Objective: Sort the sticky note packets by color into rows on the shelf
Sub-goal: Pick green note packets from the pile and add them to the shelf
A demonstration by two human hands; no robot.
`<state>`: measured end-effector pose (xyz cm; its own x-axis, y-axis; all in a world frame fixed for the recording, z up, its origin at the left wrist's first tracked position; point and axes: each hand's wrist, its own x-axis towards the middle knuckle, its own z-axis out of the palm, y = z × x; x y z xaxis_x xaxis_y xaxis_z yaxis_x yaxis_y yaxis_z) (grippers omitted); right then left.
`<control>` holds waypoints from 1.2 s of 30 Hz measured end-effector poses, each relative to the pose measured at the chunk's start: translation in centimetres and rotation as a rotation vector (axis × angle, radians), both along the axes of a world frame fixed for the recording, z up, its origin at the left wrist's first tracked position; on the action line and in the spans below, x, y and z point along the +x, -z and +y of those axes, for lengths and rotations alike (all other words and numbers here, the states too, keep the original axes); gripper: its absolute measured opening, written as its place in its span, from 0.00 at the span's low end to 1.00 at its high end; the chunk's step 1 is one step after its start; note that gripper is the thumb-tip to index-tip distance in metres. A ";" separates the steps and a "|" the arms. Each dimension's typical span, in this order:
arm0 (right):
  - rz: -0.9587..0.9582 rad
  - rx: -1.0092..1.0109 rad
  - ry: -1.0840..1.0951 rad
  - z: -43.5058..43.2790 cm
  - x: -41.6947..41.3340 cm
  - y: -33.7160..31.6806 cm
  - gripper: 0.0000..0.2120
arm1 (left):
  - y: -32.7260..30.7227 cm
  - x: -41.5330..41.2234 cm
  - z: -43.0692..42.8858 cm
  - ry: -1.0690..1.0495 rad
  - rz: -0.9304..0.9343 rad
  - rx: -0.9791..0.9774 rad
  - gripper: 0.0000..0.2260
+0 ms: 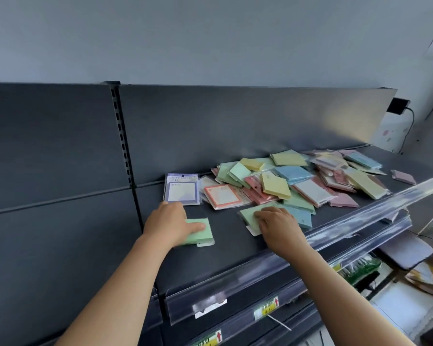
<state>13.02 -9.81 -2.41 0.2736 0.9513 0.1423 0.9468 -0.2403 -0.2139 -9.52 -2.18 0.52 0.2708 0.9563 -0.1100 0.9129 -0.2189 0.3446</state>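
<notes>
The dark shelf (225, 248) carries a loose pile of packets (310, 176) on its right half: yellow, blue, green, pink and white ones lie over each other without order. At the left of the pile, a purple packet (181, 189) lies flat near the back panel (235, 126), and an orange-framed packet (221, 196) lies just beside it, against the edge of the pile. A clear price rail (360, 221) runs along the front edge of the shelf, and both forearms reach over it. On the lower shelves there are yellow labels (266, 308).

The left hand (170, 221) rests palm down on the left green packet (201, 233), which lies alone on the bare shelf in front of the purple one. Its grip is spread, with the fingers flat on the packet. The right hand (276, 221) lies on the right green packet (251, 216) at the near edge of the pile, touching a blue packet (301, 218). Its fingers are bent with the tips on the green face. I cannot tell if this grip pinches the packet or only presses it.
</notes>
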 end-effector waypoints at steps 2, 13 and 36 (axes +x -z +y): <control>0.081 0.019 -0.039 -0.2 1.4 -0.6 0.15 | 0.0 1.3 -0.7 0.012 -0.042 -0.010 0.18; 0.072 -0.086 -0.040 -1.4 5.3 -1.6 0.18 | -0.3 5.1 -3.7 -0.008 -0.004 -0.035 0.26; 0.438 -0.043 -0.134 -0.1 4.7 -1.6 0.12 | 1.2 11.1 -4.9 -0.268 -0.541 -0.085 0.24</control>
